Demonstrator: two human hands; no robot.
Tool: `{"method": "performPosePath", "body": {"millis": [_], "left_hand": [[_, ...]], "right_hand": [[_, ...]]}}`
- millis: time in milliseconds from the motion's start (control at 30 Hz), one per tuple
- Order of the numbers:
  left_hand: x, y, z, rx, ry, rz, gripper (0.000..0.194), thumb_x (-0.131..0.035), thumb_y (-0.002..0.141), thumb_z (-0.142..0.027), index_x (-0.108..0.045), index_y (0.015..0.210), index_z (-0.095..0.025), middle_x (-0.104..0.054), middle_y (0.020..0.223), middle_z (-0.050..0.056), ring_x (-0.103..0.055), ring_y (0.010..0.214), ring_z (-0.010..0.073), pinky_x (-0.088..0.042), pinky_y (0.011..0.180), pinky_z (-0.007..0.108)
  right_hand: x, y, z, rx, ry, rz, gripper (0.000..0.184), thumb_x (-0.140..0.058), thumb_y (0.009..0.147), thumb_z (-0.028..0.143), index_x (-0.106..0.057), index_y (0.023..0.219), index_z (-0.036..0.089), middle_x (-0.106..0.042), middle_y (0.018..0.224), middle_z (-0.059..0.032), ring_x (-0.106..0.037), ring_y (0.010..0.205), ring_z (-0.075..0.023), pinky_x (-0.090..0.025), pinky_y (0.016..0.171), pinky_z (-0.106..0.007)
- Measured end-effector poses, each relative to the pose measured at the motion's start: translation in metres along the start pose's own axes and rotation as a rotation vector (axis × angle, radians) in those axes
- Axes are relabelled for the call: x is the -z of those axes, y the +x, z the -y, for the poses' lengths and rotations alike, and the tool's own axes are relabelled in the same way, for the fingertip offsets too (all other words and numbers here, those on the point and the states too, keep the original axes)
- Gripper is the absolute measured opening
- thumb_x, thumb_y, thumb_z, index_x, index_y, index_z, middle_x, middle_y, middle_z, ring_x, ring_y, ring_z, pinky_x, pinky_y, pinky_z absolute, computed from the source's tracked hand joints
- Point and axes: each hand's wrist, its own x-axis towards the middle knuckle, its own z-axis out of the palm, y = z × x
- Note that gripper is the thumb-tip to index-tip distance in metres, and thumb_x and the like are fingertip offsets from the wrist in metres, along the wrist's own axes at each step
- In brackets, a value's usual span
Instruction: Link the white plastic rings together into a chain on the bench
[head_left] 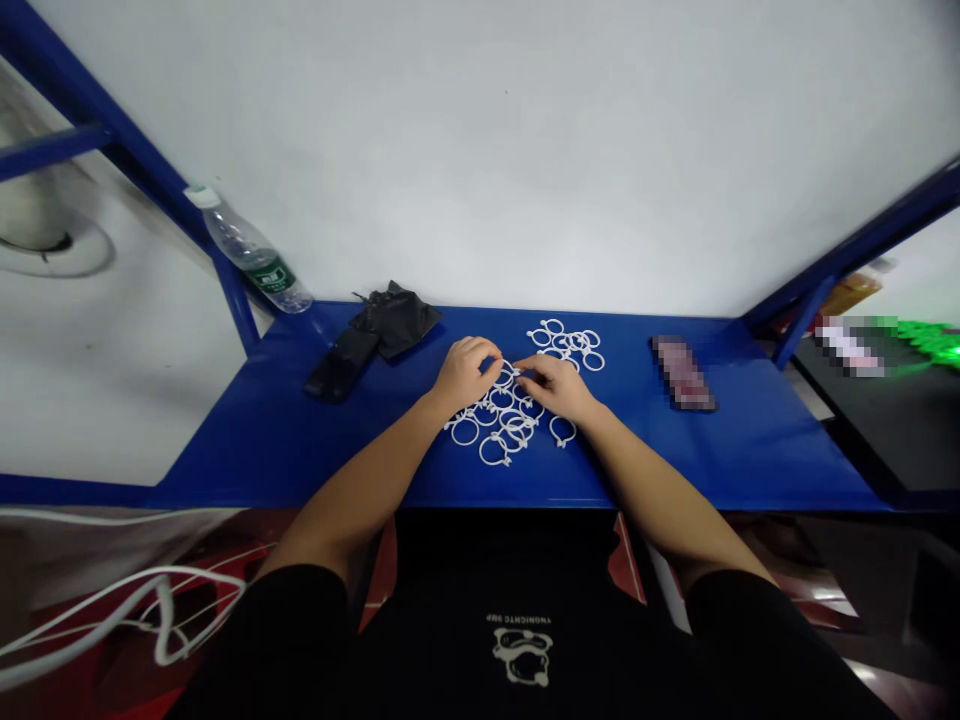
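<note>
Between my two hands is a white plastic ring (504, 375) with a small clip on its rim. My left hand (466, 376) pinches its left side, while the fingers of my right hand (556, 386) close on the clip at its right. Just below lies a loose pile of similar white rings (514, 432), partly overlapping, on the blue table (360, 440). A single ring (562, 431) rests under my right wrist. Behind my right hand is a second group of white rings (576, 342). My fingers hide part of the held ring.
A clear plastic bottle (255, 255) stands at the back left, near a black pouch (396, 318) and a dark phone-like object (342, 366). To the right lies a blurred-out phone-shaped item (682, 373). Blue metal frame bars (238, 305) rise at both sides against a white wall.
</note>
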Motion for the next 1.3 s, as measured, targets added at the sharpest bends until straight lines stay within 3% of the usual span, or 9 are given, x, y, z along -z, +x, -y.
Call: {"method": "performPosePath", "body": {"millis": [167,400,833,933,1033,1167,1300], "left_hand": [[0.000,-0.001,-0.007,-0.041,-0.022,0.001,0.011,-0.069,0.099,-0.027,-0.074,0.108,-0.023,-0.077,0.114,0.007,-0.069,0.112,0.0246,-0.052,0.103,0.045],[-0.002,-0.002,-0.013,-0.120,-0.001,0.037,0.006,-0.073,0.099,-0.029,-0.076,0.097,-0.024,-0.078,0.111,0.005,-0.070,0.108,0.0242,-0.051,0.102,0.046],[-0.004,-0.001,-0.009,-0.159,-0.041,0.032,0.009,-0.069,0.103,-0.026,-0.074,0.096,-0.022,-0.079,0.110,0.005,-0.073,0.107,0.0218,-0.050,0.108,0.047],[-0.003,-0.001,-0.010,-0.137,-0.038,0.010,0.008,-0.069,0.103,-0.026,-0.074,0.108,-0.022,-0.078,0.117,0.006,-0.072,0.112,0.0231,-0.052,0.105,0.046],[-0.003,-0.002,-0.006,-0.103,-0.014,-0.006,0.019,-0.071,0.101,-0.023,-0.073,0.120,-0.022,-0.075,0.122,0.008,-0.069,0.116,0.0250,-0.053,0.103,0.046],[-0.004,-0.003,0.003,-0.134,0.008,0.104,0.020,-0.065,0.095,-0.008,-0.078,0.100,-0.023,-0.074,0.123,0.006,-0.067,0.115,0.0249,-0.053,0.104,0.048],[-0.005,-0.005,0.007,-0.154,0.038,0.288,0.027,-0.066,0.087,-0.003,-0.081,0.096,-0.025,-0.072,0.131,0.006,-0.064,0.124,0.0285,-0.050,0.110,0.053]], "right_hand": [[-0.001,0.001,0.000,0.002,-0.009,-0.049,0.021,-0.063,0.104,0.035,-0.079,0.113,0.024,-0.081,0.100,-0.0067,-0.071,0.081,-0.0198,-0.057,0.077,-0.034],[-0.003,0.001,-0.002,0.012,-0.010,-0.052,0.021,-0.061,0.105,0.031,-0.080,0.112,0.026,-0.082,0.101,-0.0071,-0.074,0.083,-0.0215,-0.058,0.079,-0.036],[-0.008,0.001,0.004,0.045,0.005,-0.114,0.021,-0.059,0.106,0.030,-0.079,0.107,0.025,-0.082,0.101,-0.0070,-0.076,0.088,-0.0220,-0.060,0.082,-0.036],[-0.005,0.002,0.004,0.020,-0.035,-0.189,0.019,-0.061,0.105,0.030,-0.080,0.108,0.026,-0.081,0.096,-0.0060,-0.075,0.085,-0.0216,-0.059,0.079,-0.036],[0.003,0.003,-0.001,-0.036,-0.099,-0.343,0.017,-0.063,0.103,0.029,-0.079,0.108,0.024,-0.078,0.093,-0.0056,-0.071,0.079,-0.0208,-0.057,0.075,-0.036],[0.015,0.005,-0.010,-0.138,-0.146,-0.523,0.015,-0.066,0.099,0.026,-0.077,0.109,0.024,-0.075,0.100,-0.0060,-0.062,0.067,-0.0171,-0.056,0.069,-0.037],[0.016,0.005,-0.011,-0.146,-0.133,-0.538,0.013,-0.067,0.098,0.026,-0.077,0.107,0.024,-0.073,0.101,-0.0059,-0.060,0.067,-0.0167,-0.055,0.066,-0.035]]}}
